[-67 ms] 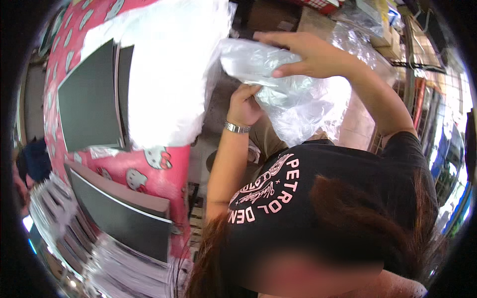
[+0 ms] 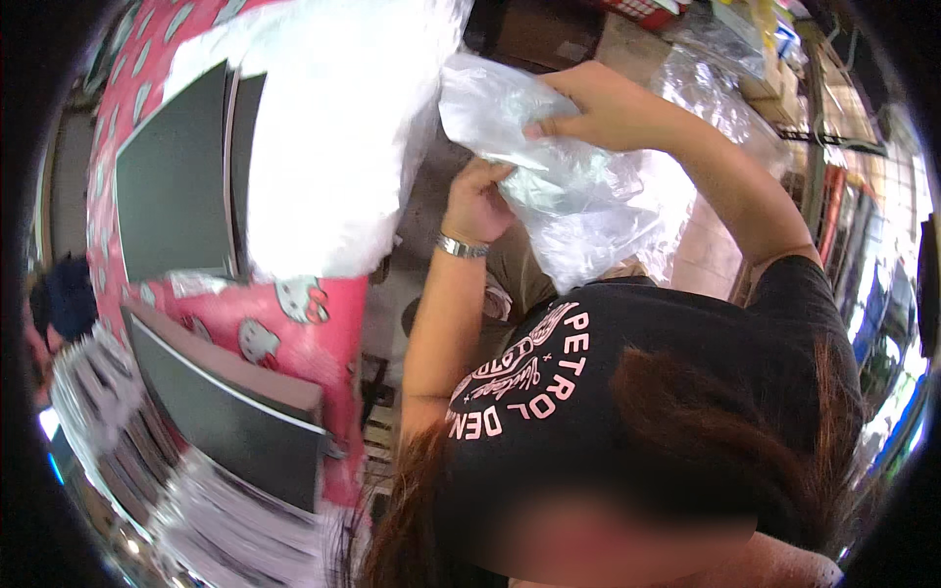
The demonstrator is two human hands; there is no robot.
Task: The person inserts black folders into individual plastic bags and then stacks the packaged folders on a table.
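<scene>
A clear, crinkled plastic bag (image 2: 578, 191) is held up in front of my chest. My left hand (image 2: 478, 201), with a metal-band watch on its wrist, grips the bag's left edge with the fingers curled in. Higher up and to the right, my right hand (image 2: 598, 106) has closed on the upper part of the bag, its thumb on the near face and its other fingers partly hidden behind the film. Left of the bag, a large heap of white plastic sheets (image 2: 338, 147) lies on a table with a pink patterned cover (image 2: 338, 314).
Dark flat panels (image 2: 176, 181) rest on the table beside the white heap. Another dark panel (image 2: 230, 421) lies nearer, by stacks of plastic-wrapped flat goods (image 2: 230, 529). More clear plastic (image 2: 701, 88) lies beyond my right arm. A wire rack (image 2: 833, 137) stands at the right.
My right hand's fingers, stretched out across the top of the bag before, are now bent behind it. The bag's upper left corner has risen slightly.
</scene>
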